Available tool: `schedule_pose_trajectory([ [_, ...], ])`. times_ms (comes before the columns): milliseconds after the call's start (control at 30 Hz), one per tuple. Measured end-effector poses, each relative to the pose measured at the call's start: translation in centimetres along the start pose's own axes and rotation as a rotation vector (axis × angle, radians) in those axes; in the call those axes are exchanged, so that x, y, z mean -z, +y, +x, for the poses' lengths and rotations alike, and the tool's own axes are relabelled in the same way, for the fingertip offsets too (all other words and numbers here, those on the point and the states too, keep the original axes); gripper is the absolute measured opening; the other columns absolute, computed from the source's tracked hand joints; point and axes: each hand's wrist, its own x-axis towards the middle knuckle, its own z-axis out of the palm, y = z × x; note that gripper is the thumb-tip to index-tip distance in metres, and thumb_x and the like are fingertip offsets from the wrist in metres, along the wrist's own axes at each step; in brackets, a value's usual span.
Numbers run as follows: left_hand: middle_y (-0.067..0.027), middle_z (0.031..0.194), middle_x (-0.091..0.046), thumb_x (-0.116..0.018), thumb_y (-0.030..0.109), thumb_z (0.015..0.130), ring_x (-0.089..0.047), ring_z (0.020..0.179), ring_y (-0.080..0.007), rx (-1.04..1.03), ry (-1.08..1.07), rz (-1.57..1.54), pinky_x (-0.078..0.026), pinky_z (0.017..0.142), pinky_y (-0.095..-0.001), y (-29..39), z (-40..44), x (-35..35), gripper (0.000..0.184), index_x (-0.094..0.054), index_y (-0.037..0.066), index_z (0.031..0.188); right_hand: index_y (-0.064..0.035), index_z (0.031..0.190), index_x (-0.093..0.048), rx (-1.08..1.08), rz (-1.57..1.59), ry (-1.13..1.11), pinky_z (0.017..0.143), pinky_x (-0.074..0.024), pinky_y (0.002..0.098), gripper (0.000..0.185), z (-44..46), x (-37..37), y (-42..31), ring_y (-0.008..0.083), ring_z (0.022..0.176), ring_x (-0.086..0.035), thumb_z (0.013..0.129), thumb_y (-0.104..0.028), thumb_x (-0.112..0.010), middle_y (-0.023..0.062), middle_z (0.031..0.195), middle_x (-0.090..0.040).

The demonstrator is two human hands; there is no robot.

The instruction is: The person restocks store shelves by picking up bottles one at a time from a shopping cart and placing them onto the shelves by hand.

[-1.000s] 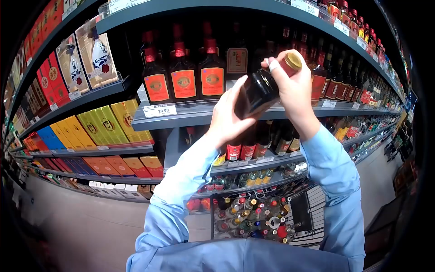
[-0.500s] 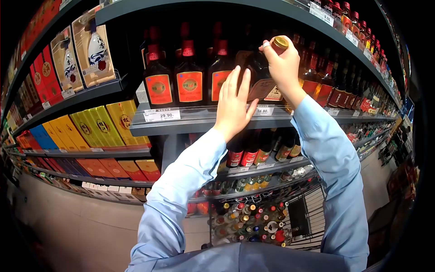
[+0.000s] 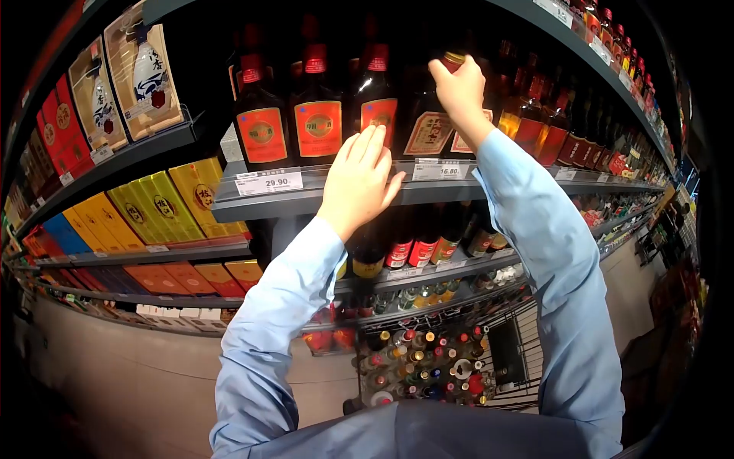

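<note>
Bottle (image 3: 425, 128), dark with a cream and red label, stands at the front of the middle shelf (image 3: 264, 210), its gold cap (image 3: 454, 57) showing above the thumb of the right hand (image 3: 465, 90). That hand is curled closed around the neck from the near side; its far fingertips are hidden. Part of another pale label (image 3: 461, 143) shows just to the right, below the wrist. The left hand (image 3: 356, 180) is open and has hold of nothing, fingers stretched up together and thumb spread to the right, in front of the nearest of the orange-labelled bottles (image 3: 319, 128) (whether the fingertips touch it, I cannot tell). On the shelf edge, a price tag (image 3: 441, 170) reading 16.80 sits below the dark bottle, and another tag (image 3: 269, 182) reading 29.90 is farther left. Amber bottles (image 3: 529, 126) stand to the right. Red-labelled bottles (image 3: 423, 252) fill part of the shelf below. Near the person, a wire cart (image 3: 529, 330) holds many upright bottles (image 3: 417, 363) with mixed caps. To the left, green boxes (image 3: 159, 200) stand beneath tall beige boxes (image 3: 141, 80).
</note>
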Motion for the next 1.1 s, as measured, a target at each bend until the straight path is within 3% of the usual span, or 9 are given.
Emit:
schedule_pose_trajectory([
  [200,-0.0167,0.115,-0.050,-0.064,0.020,0.072,-0.047,0.108,-0.0294,0.012,0.036,-0.017,-0.041,0.089,-0.0355,-1.0,-0.8,0.0,0.033,-0.059,-0.002,0.096,-0.0012,0.094,-0.060,-0.104,-0.183,-0.209,0.076,-0.0469,0.0385,0.043,2.3,-1.8,0.7,0.0320,0.087,-0.060,0.069,-0.035,-0.066,0.0178,0.092,-0.063],
  [233,-0.0169,0.114,-0.050,-0.064,0.019,0.072,-0.047,0.107,-0.0304,0.031,0.032,-0.028,-0.041,0.089,-0.0362,-1.0,-0.8,0.2,0.032,-0.059,-0.001,0.097,-0.0057,0.104,-0.058,-0.031,-0.181,-0.221,0.077,-0.0471,0.0386,0.047,3.5,-3.2,2.8,0.0320,0.090,-0.060,0.069,-0.036,-0.066,0.0172,0.099,-0.061],
  [333,-0.0162,0.115,-0.048,-0.065,0.020,0.072,-0.046,0.107,-0.0316,0.027,0.040,-0.018,-0.041,0.088,-0.0380,-0.9,-1.1,0.0,0.034,-0.058,0.002,0.100,-0.0071,0.108,-0.055,0.159,-0.281,-0.146,0.077,-0.0474,0.0388,0.050,3.9,-4.3,3.4,0.0313,0.091,-0.059,0.069,-0.036,-0.066,0.0168,0.103,-0.060],
  [467,-0.0151,0.115,-0.047,-0.065,0.021,0.071,-0.047,0.104,-0.0309,0.039,0.038,-0.004,-0.040,0.086,-0.0386,-0.7,-1.1,-0.2,0.035,-0.057,0.005,0.101,-0.0061,0.114,-0.050,-0.037,-0.227,-0.067,0.079,-0.0465,0.0407,0.054,2.1,-3.5,1.0,0.0337,0.093,-0.058,0.071,-0.035,-0.065,0.0189,0.103,-0.059],
  [600,-0.0146,0.114,-0.047,-0.064,0.024,0.072,-0.047,0.101,-0.0303,0.028,0.026,0.035,-0.040,0.084,-0.0390,-0.5,-1.1,-0.3,0.036,-0.056,0.006,0.103,-0.0079,0.122,-0.039,0.020,-0.399,-0.268,0.076,-0.0465,0.0431,0.056,2.6,-3.9,1.9,0.0372,0.091,-0.057,0.079,-0.041,-0.053,0.0185,0.101,-0.059],
  [633,-0.0145,0.113,-0.047,-0.064,0.024,0.072,-0.047,0.101,-0.0303,0.024,0.025,0.044,-0.040,0.084,-0.0391,-0.5,-1.1,-0.4,0.036,-0.056,0.006,0.103,-0.0044,0.112,-0.051,0.270,-0.259,-0.005,0.075,-0.0466,0.0424,0.047,1.2,-3.3,1.5,0.0373,0.088,-0.058,0.081,-0.039,-0.046,0.0187,0.097,-0.060],
  [733,-0.0145,0.112,-0.047,-0.063,0.025,0.073,-0.047,0.099,-0.0300,0.019,0.014,0.054,-0.038,0.085,-0.0395,-0.3,-1.0,-0.3,0.036,-0.057,0.006,0.103,-0.0008,0.095,-0.061,0.365,-0.247,0.050,0.075,-0.0466,0.0419,0.038,1.5,-3.6,1.7,0.0372,0.085,-0.058,0.081,-0.033,-0.047,0.0189,0.090,-0.062],
  [833,-0.0146,0.112,-0.047,-0.063,0.025,0.073,-0.047,0.099,-0.0298,0.024,0.011,0.060,-0.037,0.085,-0.0399,-0.2,-1.0,-0.3,0.035,-0.057,0.006,0.102,-0.0074,0.111,-0.048,0.359,-0.236,-0.091,0.075,-0.0455,0.0447,0.033,1.7,-2.0,0.2,0.0393,0.086,-0.056,0.083,-0.025,-0.048,0.0228,0.095,-0.057],
  [1100,-0.0144,0.112,-0.048,-0.063,0.026,0.074,-0.047,0.099,-0.0293,0.035,0.023,0.065,-0.037,0.085,-0.0398,-0.1,-1.0,-0.6,0.035,-0.057,0.006,0.102,-0.0059,0.112,-0.048,0.375,-0.218,-0.043,0.073,-0.0455,0.0453,0.034,1.7,-2.7,0.9,0.0395,0.086,-0.056,0.083,-0.025,-0.047,0.0232,0.093,-0.057],
])
